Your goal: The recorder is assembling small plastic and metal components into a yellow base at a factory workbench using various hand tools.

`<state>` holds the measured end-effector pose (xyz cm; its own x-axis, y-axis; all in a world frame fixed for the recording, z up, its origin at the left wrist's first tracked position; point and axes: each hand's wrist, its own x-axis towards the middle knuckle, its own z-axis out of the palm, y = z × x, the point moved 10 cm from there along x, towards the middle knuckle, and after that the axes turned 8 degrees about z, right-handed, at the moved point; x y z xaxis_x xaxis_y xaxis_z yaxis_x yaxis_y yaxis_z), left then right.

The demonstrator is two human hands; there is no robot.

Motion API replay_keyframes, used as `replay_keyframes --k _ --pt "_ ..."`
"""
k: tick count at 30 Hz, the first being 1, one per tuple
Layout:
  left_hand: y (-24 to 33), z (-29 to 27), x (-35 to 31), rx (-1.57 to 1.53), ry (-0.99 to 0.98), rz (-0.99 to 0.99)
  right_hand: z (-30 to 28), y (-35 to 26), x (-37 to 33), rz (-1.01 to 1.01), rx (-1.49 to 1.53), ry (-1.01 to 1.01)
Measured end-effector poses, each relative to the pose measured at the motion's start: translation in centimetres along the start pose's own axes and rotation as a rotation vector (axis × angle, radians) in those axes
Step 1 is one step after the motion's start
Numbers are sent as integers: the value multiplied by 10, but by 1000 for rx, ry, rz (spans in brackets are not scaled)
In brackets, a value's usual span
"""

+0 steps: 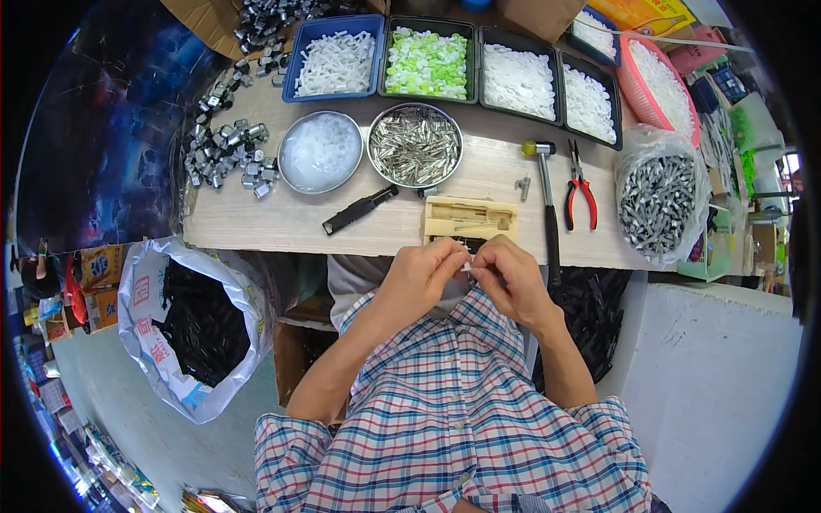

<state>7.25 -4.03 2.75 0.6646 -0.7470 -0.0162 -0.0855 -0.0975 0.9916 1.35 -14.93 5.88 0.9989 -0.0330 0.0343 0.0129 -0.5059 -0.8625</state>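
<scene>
My left hand [419,275] and my right hand [509,278] meet at the near edge of the wooden table [291,222]. Together their fingertips pinch a small white plastic part [468,267]; its exact shape is hidden by the fingers. Just beyond the hands lies a pale wooden jig block [470,218]. A black flat handle piece [359,210] rests to the left of the jig, and a hammer [547,205] with a black handle lies to its right.
A round bowl of metal pins [415,145] and a bowl of clear parts [321,152] sit mid-table. Trays of white [336,61] and green-white parts [426,61] line the back. Red pliers [580,188], a bag of grey parts [658,201], and a floor sack of black pieces [201,329] surround them.
</scene>
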Motion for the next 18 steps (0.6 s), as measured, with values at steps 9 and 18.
replay_keyframes --k 9,18 --pt "34 9 -33 784 244 632 -6 11 7 -67 -532 168" --pt "8 32 -26 983 69 686 -1 15 15 -27 -541 50"
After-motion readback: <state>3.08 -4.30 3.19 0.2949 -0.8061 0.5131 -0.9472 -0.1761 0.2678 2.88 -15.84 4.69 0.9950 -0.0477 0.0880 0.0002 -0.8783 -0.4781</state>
